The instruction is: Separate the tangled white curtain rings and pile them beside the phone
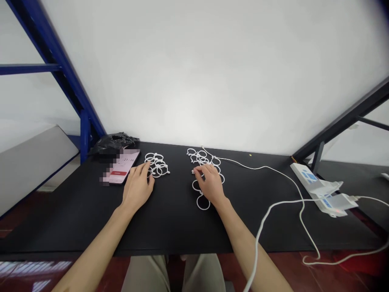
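Observation:
My left hand point(138, 186) rests on the black tabletop with its fingers apart, fingertips at the near left side of a loose pile of white rings point(157, 163). These are thin, round plastic-looking rings, each with a small tab or eyelet; some overlap. To the right lies a second scatter of white rings point(201, 157), partly covered by my right hand point(212, 183). Its thumb and index finger pinch together at the small end of a white ring point(192, 172), most of which the hand hides. A lone white ring point(203, 202) lies nearest me.
A lit phone point(123, 166) lies left of my left hand, with a crumpled black plastic bag point(114, 142) behind it. A white power strip point(313, 184) sits at right, and white cables point(267, 211) trail across the table. A white wall rises behind.

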Tool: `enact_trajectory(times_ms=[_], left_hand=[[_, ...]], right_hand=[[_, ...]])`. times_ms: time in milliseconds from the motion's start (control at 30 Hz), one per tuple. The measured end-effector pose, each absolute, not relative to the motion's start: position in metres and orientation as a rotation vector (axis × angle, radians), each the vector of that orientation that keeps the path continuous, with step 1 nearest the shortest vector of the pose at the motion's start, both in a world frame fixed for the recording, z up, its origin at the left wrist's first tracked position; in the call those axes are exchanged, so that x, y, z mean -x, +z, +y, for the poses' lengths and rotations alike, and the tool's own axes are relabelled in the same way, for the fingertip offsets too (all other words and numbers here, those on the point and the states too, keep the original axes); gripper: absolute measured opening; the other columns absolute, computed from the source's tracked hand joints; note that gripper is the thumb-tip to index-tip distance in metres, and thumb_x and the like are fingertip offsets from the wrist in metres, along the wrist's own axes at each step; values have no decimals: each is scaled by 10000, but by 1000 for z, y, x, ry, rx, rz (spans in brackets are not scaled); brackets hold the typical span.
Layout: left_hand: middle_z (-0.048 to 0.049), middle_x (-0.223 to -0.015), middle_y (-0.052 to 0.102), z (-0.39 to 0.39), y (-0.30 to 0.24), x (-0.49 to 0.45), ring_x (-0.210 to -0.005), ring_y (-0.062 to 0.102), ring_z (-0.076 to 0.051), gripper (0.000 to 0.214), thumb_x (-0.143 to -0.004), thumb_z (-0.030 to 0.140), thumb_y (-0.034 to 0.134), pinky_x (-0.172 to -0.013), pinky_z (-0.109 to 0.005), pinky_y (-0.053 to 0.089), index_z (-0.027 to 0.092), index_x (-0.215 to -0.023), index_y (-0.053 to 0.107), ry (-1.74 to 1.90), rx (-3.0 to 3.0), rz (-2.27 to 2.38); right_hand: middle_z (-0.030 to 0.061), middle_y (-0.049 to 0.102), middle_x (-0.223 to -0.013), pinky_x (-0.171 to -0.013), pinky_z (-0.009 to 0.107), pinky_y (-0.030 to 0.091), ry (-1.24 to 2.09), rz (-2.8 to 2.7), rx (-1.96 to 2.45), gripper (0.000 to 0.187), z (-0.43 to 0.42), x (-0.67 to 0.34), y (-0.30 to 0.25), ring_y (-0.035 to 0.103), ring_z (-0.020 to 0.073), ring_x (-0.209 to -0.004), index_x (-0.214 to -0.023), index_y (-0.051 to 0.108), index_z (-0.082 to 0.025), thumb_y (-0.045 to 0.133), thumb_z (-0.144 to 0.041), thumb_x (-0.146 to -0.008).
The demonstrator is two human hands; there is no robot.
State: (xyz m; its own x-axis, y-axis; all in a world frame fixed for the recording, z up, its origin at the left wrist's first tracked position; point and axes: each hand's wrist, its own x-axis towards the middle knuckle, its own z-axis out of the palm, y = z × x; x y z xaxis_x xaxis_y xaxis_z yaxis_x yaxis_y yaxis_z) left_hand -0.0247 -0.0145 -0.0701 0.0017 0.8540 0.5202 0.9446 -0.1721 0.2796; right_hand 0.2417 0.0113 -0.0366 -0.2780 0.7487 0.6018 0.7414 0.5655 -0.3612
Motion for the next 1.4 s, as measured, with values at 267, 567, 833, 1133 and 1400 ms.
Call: enact_trajectory(times_ms=[267, 567, 833, 1133, 1400], left_hand=[[-178, -1289, 544, -16, -74, 29, -1181, 526, -334, 407, -928, 248, 417, -998, -482, 466, 132, -1307, 509, -1053, 2106, -1981], [-147, -1165, 557, -52, -68, 30, -1125, 544, -334, 310, -934, 269, 411, -918, -466, 500, 158, -1194, 541, -1033, 2135, -1896], [-130, -1056, 663, -60, -63, 19, -1054, 565, -307, 284, -943, 232, 407, -942, -467, 482, 173, -1109, 630, -881, 2364, -1625], [-97, -937, 695, -58, -64, 20, -985, 574, -292, 261, -953, 223, 414, -889, -442, 482, 196, -975, 672, -855, 2394, -1564], [-96, -1007, 714, -62, -63, 10, -993, 580, -275, 302, -981, 328, 442, -894, -440, 478, 183, -1111, 672, -870, 2486, -1487]], right_hand=[[52, 663, -858, -806, 360, 423, -137, -2065, 1232, 211, -20, -251, -45, 546, 206, -840, -891, 646, -214, 479, -292, -994], [90, 628, -993, -820, 393, 446, -145, -2060, 1386, 264, -73, -256, -52, 557, 258, -951, -1019, 657, -205, 634, -433, -888], [81, 569, -1018, -788, 359, 522, 37, -2110, 1443, 66, -83, -253, -54, 610, 200, -860, -855, 634, -201, 592, -238, -888], [136, 664, -1205, -940, 481, 500, 211, -1965, 1422, 92, -77, -256, -58, 624, 265, -1091, -806, 568, -204, 563, -236, -892], [113, 662, -1224, -938, 488, 496, 213, -2011, 1263, 91, -78, -254, -53, 595, 251, -1099, -847, 596, -210, 565, -246, -926]])
